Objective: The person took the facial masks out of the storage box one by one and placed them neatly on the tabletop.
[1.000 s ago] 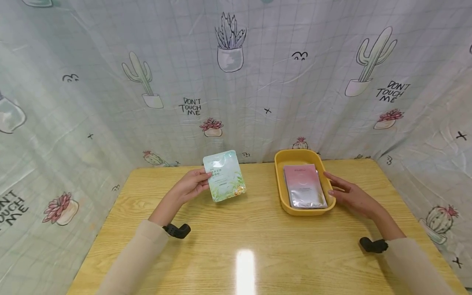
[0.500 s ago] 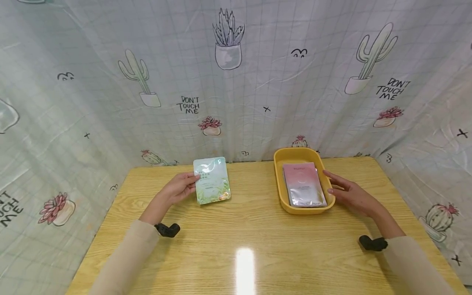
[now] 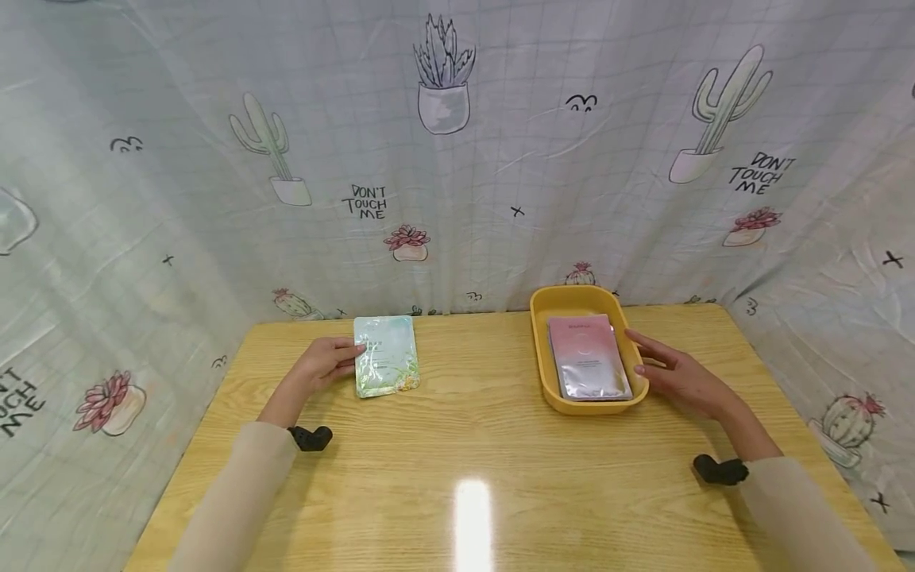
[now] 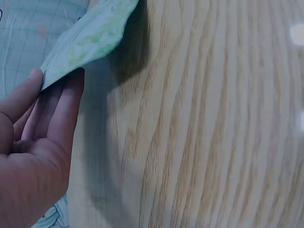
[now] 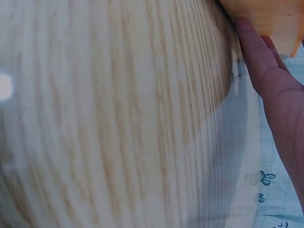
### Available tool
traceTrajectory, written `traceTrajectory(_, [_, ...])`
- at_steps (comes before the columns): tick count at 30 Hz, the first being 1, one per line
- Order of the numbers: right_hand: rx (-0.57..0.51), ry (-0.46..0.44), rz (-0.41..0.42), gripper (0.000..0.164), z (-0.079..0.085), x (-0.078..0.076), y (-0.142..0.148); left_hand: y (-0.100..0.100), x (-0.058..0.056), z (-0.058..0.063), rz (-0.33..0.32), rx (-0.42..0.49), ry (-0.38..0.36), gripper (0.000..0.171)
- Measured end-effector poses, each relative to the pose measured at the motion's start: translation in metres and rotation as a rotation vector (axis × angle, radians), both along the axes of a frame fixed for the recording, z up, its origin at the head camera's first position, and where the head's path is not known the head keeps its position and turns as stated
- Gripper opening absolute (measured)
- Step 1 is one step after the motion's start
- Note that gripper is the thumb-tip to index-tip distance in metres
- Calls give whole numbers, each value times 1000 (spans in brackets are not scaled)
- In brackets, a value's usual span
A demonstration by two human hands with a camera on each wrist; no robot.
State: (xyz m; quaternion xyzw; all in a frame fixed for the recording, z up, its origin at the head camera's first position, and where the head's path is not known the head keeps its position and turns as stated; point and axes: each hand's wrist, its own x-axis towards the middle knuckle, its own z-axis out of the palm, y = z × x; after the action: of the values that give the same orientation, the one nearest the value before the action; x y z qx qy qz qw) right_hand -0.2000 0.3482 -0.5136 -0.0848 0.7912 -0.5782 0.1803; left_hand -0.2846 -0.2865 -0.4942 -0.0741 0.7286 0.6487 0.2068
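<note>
My left hand (image 3: pixel 323 365) pinches a pale green face mask packet (image 3: pixel 387 357) by its left edge, thumb on top and fingers beneath. In the left wrist view the packet (image 4: pixel 90 40) tilts up over the wood, casting a shadow below. To the right stands a yellow plastic basket (image 3: pixel 541 349), with pink and silver face mask packets (image 3: pixel 590 357) stacked inside. My right hand (image 3: pixel 682 381) touches the basket's right side with relaxed, extended fingers. In the right wrist view, its fingertips lie against the outer wall of the basket (image 5: pixel 268 23).
The wooden table (image 3: pixel 400 477) backs onto a curtain (image 3: pixel 500 143) printed with cactus drawings, which also hangs at both sides. A bright light reflection (image 3: pixel 473 516) shows near the front. Each wrist wears a black camera.
My left hand has carried the green packet leftward and lowered it toward the table, turning it straighter. My right hand and the basket have stayed in place.
</note>
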Motion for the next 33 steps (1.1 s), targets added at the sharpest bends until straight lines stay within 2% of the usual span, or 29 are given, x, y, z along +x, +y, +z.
traceTrajectory(2, [7,3,-1,70,1,0,0,-3,-2,1,16,-44,14,22])
traceTrajectory(6, [6,0,-8,71,2,2,3,-6,-6,1,4,-124,64,22])
traceTrajectory(11, [7,-11,-12,70,0,4,3,-11,-9,-2,30,-164,77,24])
traceTrajectory(14, [17,-3,-7,71,0,4,1,-15,-9,-4,33,-188,86,31])
traceTrajectory(16, [18,-1,-7,71,1,4,-1,-17,-10,-6,34,-194,93,35])
traceTrajectory(19, [29,5,-10,71,2,4,-2,-21,-12,-6,-1,-189,98,42])
traceTrajectory(23, [21,2,-13,71,2,3,-2,-23,-13,-5,-13,-171,93,44])
traceTrajectory(28, [20,6,-16,71,-1,1,0,-25,-15,-6,10,-194,117,45])
traceTrajectory(33, [6,4,-20,71,-1,1,1,-23,-12,-5,57,-211,128,41])
